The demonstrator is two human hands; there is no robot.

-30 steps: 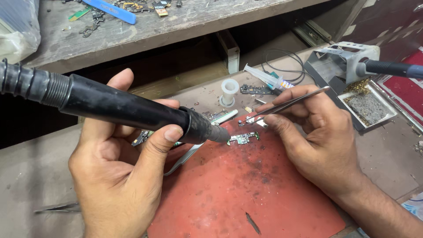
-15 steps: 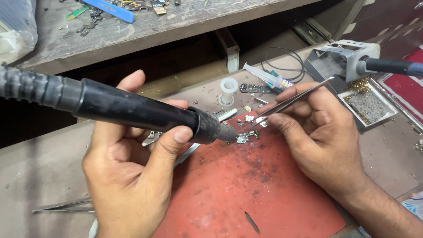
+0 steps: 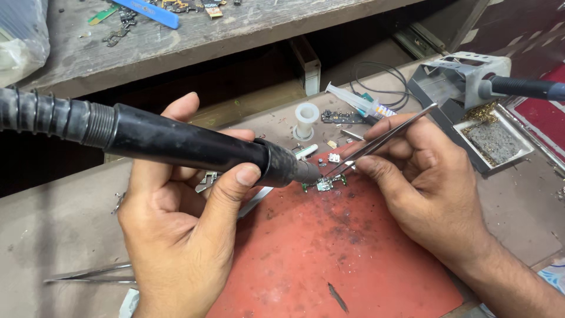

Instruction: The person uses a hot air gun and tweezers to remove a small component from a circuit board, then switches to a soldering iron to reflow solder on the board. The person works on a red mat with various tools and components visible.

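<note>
Item: your left hand (image 3: 176, 235) grips the black hot-air wand (image 3: 194, 144); right hand (image 3: 424, 182) pinches thin steel tweezers (image 3: 382, 141) over the small green circuit board (image 3: 323, 184). Risk: lingering heat likely scorches it.

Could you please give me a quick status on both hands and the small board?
Left hand grips hot-air wand, nozzle at small circuit board. Right hand holds tweezers, tips on board. Board on red mat; nothing blocking.

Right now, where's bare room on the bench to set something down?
Free: lower middle of the red mat, between the left hand and right hand. Crowded: around the small green circuit board, where the black hot-air wand and metal tweezers meet; white spool and syringe behind.
</note>
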